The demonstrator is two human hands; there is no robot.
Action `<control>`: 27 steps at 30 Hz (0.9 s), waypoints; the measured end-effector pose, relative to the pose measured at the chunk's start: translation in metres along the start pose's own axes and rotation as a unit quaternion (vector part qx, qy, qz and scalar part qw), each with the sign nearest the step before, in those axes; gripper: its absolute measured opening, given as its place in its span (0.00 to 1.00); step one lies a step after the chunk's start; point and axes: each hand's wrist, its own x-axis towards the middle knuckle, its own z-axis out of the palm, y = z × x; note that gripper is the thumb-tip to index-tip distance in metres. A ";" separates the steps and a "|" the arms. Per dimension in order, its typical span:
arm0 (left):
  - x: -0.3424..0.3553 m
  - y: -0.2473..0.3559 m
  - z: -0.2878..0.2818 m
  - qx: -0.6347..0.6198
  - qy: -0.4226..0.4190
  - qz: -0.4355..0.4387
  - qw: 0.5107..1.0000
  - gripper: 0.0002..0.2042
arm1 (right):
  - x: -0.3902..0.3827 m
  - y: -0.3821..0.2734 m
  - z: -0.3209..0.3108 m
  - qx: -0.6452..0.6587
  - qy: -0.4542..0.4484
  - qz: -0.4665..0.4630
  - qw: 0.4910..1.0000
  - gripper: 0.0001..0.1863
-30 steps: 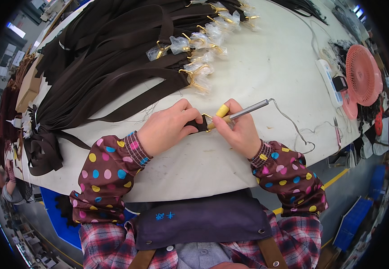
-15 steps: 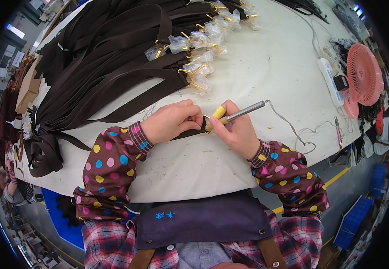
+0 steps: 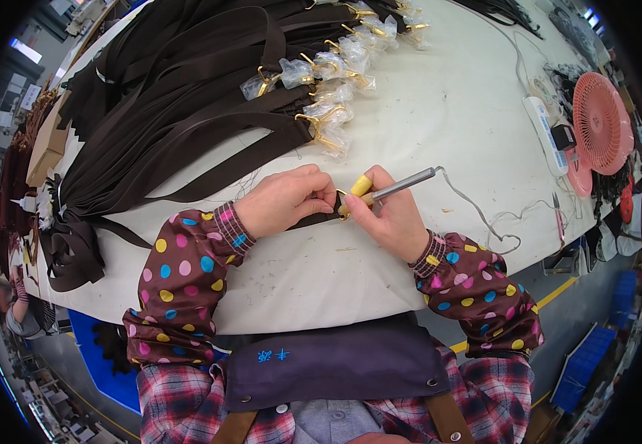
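Near the middle of the table, my left hand [image 3: 289, 200] is closed on the end of a dark brown strap [image 3: 316, 220], fingertips pinched together. A gold metal ring [image 3: 343, 204] sits at the strap's end, between my two hands. My right hand [image 3: 393, 222] grips a slim pen-shaped tool [image 3: 404, 183] with a silver barrel and a grey cord [image 3: 466, 201]. Its working tip points left at the ring and strap, partly hidden by my thumb. A yellow finger cover [image 3: 362, 185] is on one finger of my right hand.
A large pile of brown straps [image 3: 180, 96] with plastic-wrapped gold hooks [image 3: 328, 126] lies at the far left. At the right are a white power strip [image 3: 545, 135], a pink basket-like round cover [image 3: 601, 122] and a pen-like tool [image 3: 559, 220].
The silver barrel in my right hand has tilted very slightly. My left forearm has shifted a little to the right; both hands otherwise keep their place.
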 end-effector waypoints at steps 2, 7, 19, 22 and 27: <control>-0.001 -0.002 0.000 0.000 0.001 -0.003 1.000 0.04 | 0.000 0.000 0.001 0.001 -0.001 0.001 1.000 0.11; -0.001 0.001 -0.001 0.003 -0.001 -0.015 1.000 0.04 | 0.000 0.000 0.001 0.003 -0.003 0.005 1.000 0.11; -0.005 0.001 -0.003 -0.184 0.025 -0.160 0.969 0.06 | 0.007 -0.001 0.005 0.030 0.015 0.007 0.999 0.11; -0.004 0.001 -0.003 -0.182 0.025 -0.161 0.970 0.06 | 0.007 0.001 0.007 0.014 0.022 0.003 1.000 0.11; -0.003 0.003 -0.004 -0.177 0.024 -0.163 0.970 0.06 | 0.008 0.003 0.007 0.014 0.027 0.004 1.000 0.11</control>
